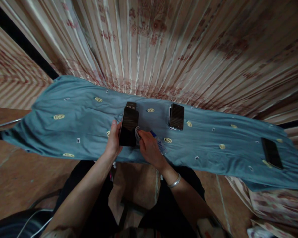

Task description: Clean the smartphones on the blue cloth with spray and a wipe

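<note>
My left hand point(113, 138) grips a black smartphone point(128, 127) by its left edge, screen up, above the blue patterned cloth point(84, 129). Against the phone's right edge, my right hand point(149, 147) pinches a small pale wipe point(137, 133). A silver bracelet point(175, 181) sits on my right wrist. A small bottle with a blue cap point(159, 142) lies on the cloth just beside my right hand. Behind the held phone another dark phone point(131, 105) peeks out.
A second black phone point(176, 116) lies on the cloth to the right, and a third point(271, 152) near the far right end. A pleated floral curtain point(164, 49) hangs behind. Brown tiled floor point(20, 172) and dark cables point(37, 211) lie below left.
</note>
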`<state>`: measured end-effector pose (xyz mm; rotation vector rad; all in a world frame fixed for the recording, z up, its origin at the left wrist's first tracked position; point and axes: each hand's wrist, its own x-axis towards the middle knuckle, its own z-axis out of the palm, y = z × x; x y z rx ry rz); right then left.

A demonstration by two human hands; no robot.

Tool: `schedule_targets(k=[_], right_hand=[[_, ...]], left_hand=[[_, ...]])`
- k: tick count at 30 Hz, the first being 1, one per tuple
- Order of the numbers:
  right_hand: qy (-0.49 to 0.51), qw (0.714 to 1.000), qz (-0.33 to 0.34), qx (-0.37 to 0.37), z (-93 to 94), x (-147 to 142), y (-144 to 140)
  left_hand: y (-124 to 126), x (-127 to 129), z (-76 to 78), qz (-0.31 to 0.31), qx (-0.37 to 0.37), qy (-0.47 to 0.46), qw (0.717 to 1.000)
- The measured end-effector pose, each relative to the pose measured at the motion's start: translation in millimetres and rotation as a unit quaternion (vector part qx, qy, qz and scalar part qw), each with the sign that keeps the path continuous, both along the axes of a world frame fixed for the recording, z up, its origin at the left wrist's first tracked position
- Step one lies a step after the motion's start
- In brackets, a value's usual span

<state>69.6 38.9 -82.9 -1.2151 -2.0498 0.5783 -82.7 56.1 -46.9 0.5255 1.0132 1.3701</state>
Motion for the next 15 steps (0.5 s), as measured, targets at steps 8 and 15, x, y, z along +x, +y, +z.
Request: schedule_targets(k=[8,15], right_hand=[[-0.014,1.0,0.02,0.002,3.6,3.0,-3.8],[-0.011,1.0,0.02,0.01,0.6,4.7,-3.9]], left_hand=[[1.9,-1.2,-1.0,-0.002,-0.004,-0.004,1.0],[3.2,-1.4,-3.5,0.005,-0.004,-0.001,1.0]])
